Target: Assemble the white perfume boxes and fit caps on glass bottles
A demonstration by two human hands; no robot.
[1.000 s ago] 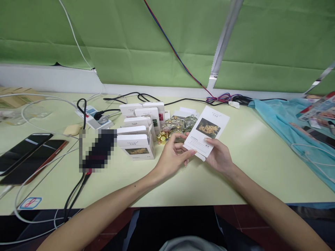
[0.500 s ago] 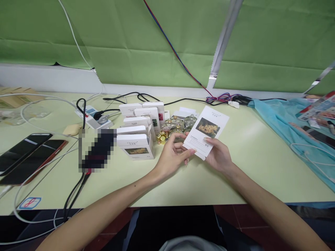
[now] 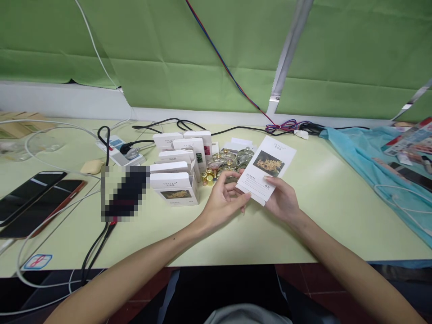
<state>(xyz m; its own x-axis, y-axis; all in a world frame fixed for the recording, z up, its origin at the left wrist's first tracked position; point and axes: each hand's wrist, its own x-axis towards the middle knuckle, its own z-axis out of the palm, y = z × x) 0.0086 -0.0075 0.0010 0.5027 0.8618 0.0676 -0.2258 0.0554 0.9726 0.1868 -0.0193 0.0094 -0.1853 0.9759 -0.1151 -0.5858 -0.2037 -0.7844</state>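
A flat white carton (image 3: 259, 177) with a photo of yellow flowers is held tilted above the table. My right hand (image 3: 283, 200) is closed on its lower right side, thumb on the printed front. At the lower left edge, my left hand (image 3: 224, 198) curls its fingers around the carton's side, with the thumb by the bottom edge. Left of my hands stand several white boxes (image 3: 173, 182) with raised top flaps. Behind my left hand lie several glass bottles (image 3: 227, 157) and gold caps (image 3: 209, 180), partly hidden by the hand and the carton.
A power strip (image 3: 119, 153), two phones (image 3: 43, 207) and loose white cables lie at the left. A blurred-out dark object (image 3: 124, 193) is beside the boxes. Blue cloth (image 3: 367, 166) covers the right side. Wires (image 3: 286, 127) run along the back wall.
My left thumb has shifted slightly at the carton's bottom edge. The carton has barely moved, and both hands stay in nearly the same place.
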